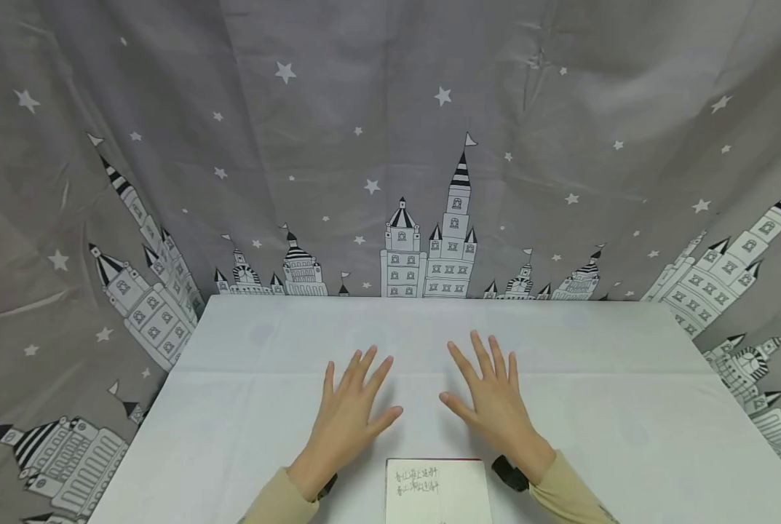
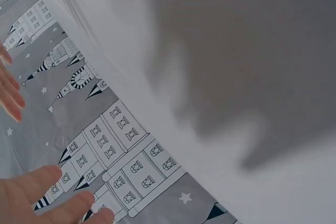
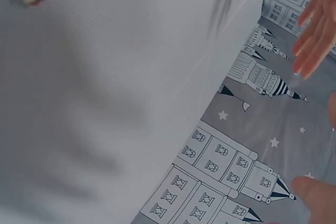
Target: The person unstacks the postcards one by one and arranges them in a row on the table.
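nearby, notebook [image 1: 439, 496] on white table [image 1: 619, 415], curtain [image 1: 403, 124] behind, left grip [image 1: 348, 415] and right grip [image 1: 495, 407] wide

Backdrop [image 1: 403, 124]: creased cloth, faint sheen. Notebook pages [image 1: 456, 502]: matt paper. Table covering [image 1: 626, 415]: smooth, matt, probably cloth.

We see soft light on the white table [image 1: 626, 422], blurred shadows [image 2: 236, 66] darkening the left wrist view's upper right.

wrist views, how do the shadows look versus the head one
Left wrist view: dark shadow with blurred, finger-like edges on the white tabletop, castle print crisp; right wrist view: fainter, soft-edged shadow streaks; head view: pale shadows near left hand and right hand.
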The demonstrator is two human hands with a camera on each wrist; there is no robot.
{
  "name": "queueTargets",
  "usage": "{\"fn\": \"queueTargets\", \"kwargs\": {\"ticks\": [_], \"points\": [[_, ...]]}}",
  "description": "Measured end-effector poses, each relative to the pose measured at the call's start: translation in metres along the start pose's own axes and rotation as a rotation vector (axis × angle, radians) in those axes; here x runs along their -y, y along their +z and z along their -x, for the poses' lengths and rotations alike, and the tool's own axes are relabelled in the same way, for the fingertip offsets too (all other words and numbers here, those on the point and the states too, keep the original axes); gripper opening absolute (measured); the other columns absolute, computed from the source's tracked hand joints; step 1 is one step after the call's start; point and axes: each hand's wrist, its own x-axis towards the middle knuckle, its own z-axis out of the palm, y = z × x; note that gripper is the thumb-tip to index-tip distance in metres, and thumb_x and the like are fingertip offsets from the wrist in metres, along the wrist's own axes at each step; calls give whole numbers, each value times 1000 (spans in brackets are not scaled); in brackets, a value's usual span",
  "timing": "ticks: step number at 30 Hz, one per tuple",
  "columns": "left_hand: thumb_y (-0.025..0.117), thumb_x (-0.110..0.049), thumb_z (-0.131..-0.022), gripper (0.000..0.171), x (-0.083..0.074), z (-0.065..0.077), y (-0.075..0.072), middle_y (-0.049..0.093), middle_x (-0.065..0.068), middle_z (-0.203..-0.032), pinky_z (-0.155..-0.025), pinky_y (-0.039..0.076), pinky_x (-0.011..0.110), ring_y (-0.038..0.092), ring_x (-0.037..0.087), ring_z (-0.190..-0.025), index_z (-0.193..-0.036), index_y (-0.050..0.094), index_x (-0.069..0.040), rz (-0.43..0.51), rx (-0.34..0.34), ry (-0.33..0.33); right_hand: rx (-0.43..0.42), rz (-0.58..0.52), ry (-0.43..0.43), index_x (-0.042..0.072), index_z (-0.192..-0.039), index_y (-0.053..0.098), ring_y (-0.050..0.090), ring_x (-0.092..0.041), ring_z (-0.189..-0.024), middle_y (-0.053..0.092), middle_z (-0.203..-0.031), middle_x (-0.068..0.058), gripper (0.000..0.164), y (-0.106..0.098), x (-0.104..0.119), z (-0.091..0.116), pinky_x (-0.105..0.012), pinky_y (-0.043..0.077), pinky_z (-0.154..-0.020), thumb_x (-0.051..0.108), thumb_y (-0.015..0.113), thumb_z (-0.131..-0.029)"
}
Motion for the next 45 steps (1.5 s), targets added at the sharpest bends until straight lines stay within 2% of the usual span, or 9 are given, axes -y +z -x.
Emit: {"fn": "queueTargets", "kwargs": {"ticks": [7,14,21,26,31,36,40,45], "points": [[63,-52,-86,76,3,19,-7,33,12,-151,-108,23,60,32,34,-136,-146,41,-11,89,85,84,-5,-70,-104,18,-149,35,8,-41,-142,18,-156,-17,77,-3,-3,10,-69,6,-106,56,59,-86],[66,-54,-83,81,3,29,-8,32,10,-152,-106,26,60,33,33,-136,-148,38,-13,118,137,160,44,-118,-153,22,-151,32,9,-40,-142,17,-157,-13,81,-5,-3,20,-68,6,-106,48,68,-83],[69,-59,-76,96,2,43,-9,32,12,-152,-106,28,60,32,30,-137,-150,30,-12,174,238,221,87,-186,-225,22,-151,31,10,-38,-143,18,-157,-11,86,-7,-7,40,-67,7,-106,44,73,-79],[71,-61,-72,102,3,54,-8,31,12,-152,-104,30,58,35,28,-136,-151,28,-13,200,246,282,116,-209,-266,22,-151,29,16,-39,-141,21,-156,-11,90,-6,-10,52,-62,9,-108,49,73,-77],[68,-67,-69,105,2,60,-5,31,11,-151,-105,31,56,34,26,-136,-151,28,-15,206,254,314,154,-219,-295,23,-152,28,18,-38,-141,21,-157,-10,96,-7,-11,60,-58,8,-111,55,73,-74],[56,-79,-72,105,-4,65,0,33,11,-151,-105,32,54,34,27,-136,-151,29,-15,180,290,337,167,-243,-357,20,-152,28,20,-38,-140,21,-156,-13,100,-8,-13,68,-39,-4,-114,58,73,-72],[48,-83,-73,104,-8,70,3,32,11,-151,-105,33,54,33,27,-137,-150,29,-16,166,294,343,162,-244,-421,16,-152,29,16,-30,-143,20,-156,-14,97,-7,-15,72,-31,-8,-113,66,64,-76],[45,-80,-77,98,-8,76,5,33,12,-150,-103,36,53,35,28,-136,-150,30,-17,145,275,365,139,-206,-490,12,-150,31,20,-29,-142,22,-155,-16,94,-4,-17,78,-27,-8,-113,77,39,-83]]}}
